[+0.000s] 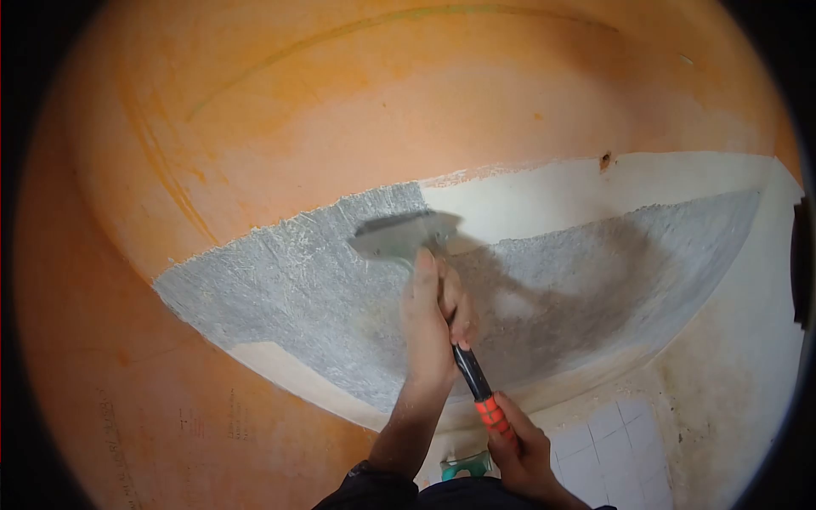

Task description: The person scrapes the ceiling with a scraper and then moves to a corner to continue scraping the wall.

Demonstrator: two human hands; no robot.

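Observation:
A wide-bladed scraper (399, 240) lies against the wall, its head slightly blurred by motion. Its blade is at the border between the rough grey bare surface (289, 272) and a smooth white strip (510, 204). My left hand (435, 302) is closed around the upper part of the scraper's black handle, just below the head. Lower down, my right hand (520, 450) grips the orange-red end of the same handle. The handle slants down to the right between both hands. Fine light scratches mark the grey area left of the blade.
Orange paint (340, 110) covers the wall above, with a small hole (605, 160) near its lower edge. Another orange wall (170, 399) with handwriting stands at left. White tiles (612, 450) and a green object (466, 466) show below. A dark object (801, 263) sits at the right edge.

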